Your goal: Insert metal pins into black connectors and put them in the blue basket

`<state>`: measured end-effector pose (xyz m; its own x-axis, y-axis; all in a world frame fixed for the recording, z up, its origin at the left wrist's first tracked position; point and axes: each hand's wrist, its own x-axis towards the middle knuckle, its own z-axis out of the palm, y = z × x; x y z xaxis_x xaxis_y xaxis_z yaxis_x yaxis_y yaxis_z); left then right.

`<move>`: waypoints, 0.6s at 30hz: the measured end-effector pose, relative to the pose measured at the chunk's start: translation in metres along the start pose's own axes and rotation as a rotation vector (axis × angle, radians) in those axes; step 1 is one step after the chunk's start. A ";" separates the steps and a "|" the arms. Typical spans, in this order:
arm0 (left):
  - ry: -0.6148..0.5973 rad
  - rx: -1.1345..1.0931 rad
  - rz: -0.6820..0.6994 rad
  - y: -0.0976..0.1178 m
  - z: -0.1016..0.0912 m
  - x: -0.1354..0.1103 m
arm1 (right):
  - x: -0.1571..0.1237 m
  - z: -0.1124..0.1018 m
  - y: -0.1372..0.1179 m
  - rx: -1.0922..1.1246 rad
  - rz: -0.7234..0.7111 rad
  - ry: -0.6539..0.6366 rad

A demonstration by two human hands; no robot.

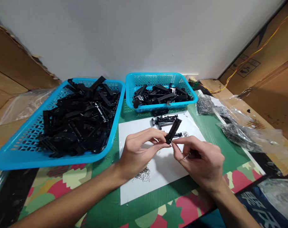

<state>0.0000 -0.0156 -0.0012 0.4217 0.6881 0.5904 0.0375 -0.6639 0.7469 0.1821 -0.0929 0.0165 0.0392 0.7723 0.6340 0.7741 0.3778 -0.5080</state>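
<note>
My left hand (140,147) pinches a long black plastic part (174,129) near its lower end, and the part tilts up and to the right. At that same end, the thumb and index finger of my right hand (201,158) are pressed together; whatever lies between the fingertips is too small to make out. A thin metal rod (187,155) sticks out of the curled fingers of my right hand. Under the hands is a white sheet (132,133) bearing a pile of small metal springs or clips (144,174). More black parts (164,121) lie behind the held one.
A large blue basket (120,104) heaped with black parts stands left; a smaller blue basket (158,75) with similar parts is at the back. Clear bags of small metal pieces (237,136) lie right. Cardboard (265,72) and a yellow cable (243,61) border the right side.
</note>
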 end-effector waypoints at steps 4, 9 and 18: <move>-0.005 0.017 0.043 -0.001 -0.001 0.000 | -0.001 -0.002 0.004 -0.020 -0.054 -0.011; -0.015 0.018 0.075 0.000 0.000 -0.001 | -0.001 -0.005 0.007 0.004 -0.080 -0.080; -0.023 -0.013 0.034 -0.001 0.001 -0.001 | 0.000 -0.008 0.010 0.068 -0.067 -0.158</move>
<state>0.0005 -0.0161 -0.0027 0.4432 0.6583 0.6085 0.0115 -0.6829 0.7304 0.1949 -0.0937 0.0164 -0.1150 0.8128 0.5710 0.7267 0.4608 -0.5096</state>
